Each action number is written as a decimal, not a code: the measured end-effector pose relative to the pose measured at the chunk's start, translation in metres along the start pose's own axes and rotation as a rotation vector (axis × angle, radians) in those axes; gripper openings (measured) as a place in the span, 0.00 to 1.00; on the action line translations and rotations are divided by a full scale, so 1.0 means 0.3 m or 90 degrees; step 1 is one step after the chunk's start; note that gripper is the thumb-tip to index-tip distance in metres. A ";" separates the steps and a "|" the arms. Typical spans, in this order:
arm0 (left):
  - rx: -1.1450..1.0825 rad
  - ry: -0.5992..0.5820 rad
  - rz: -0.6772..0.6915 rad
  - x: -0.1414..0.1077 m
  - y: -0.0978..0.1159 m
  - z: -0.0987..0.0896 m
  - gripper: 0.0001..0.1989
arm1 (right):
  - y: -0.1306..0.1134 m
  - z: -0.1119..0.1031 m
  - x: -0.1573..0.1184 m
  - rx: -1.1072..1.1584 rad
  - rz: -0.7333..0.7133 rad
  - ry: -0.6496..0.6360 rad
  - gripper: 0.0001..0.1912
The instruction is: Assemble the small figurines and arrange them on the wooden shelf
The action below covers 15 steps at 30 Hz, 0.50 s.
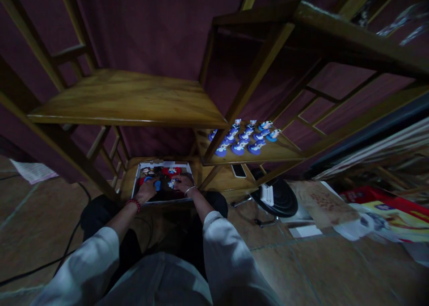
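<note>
A shallow white box [135,181] with a dark inside rests on the low shelf, and both hands reach into it. My left hand [146,192], with a red bead bracelet at the wrist, is closed at a small blue piece [157,185], which looks like part of a figurine. On the right side of the box, my right hand [182,184] has its fingers closed on a small white and purple figurine [172,183]. Behind the hands lie a figurine on red [172,170] and a dark-haired figurine [146,170]. Fine finger detail is dim.
Several purple-based figurines [238,146] stand in rows on the raised shelf [284,153] to the right. Below it lies a phone [238,170]. A wide wooden shelf [134,98] overhangs the box. A black round stool [284,201] stands at right; a cable [72,239] crosses the floor.
</note>
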<state>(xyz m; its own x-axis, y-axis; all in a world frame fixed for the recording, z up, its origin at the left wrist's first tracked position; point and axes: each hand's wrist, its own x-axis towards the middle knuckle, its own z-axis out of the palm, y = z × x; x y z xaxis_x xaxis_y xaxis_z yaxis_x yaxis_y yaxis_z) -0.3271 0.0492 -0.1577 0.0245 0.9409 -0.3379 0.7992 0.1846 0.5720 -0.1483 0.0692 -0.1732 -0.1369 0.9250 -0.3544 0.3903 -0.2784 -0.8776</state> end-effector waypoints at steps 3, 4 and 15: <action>-0.004 0.054 -0.023 -0.004 -0.005 -0.015 0.21 | 0.000 -0.009 -0.005 -0.004 -0.012 0.021 0.17; -0.009 0.077 -0.028 -0.006 -0.007 -0.022 0.22 | 0.000 -0.013 -0.004 -0.014 -0.013 0.034 0.17; -0.251 0.081 -0.099 0.021 -0.021 -0.059 0.23 | 0.032 -0.025 0.026 -0.006 -0.008 0.099 0.17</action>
<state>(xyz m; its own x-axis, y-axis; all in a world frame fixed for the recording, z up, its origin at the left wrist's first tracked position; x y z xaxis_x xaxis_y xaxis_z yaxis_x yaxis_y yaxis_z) -0.3426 0.0589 -0.1501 -0.1711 0.9163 -0.3620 0.4962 0.3976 0.7718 -0.1389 0.0757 -0.1820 0.0014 0.9574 -0.2888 0.3980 -0.2655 -0.8781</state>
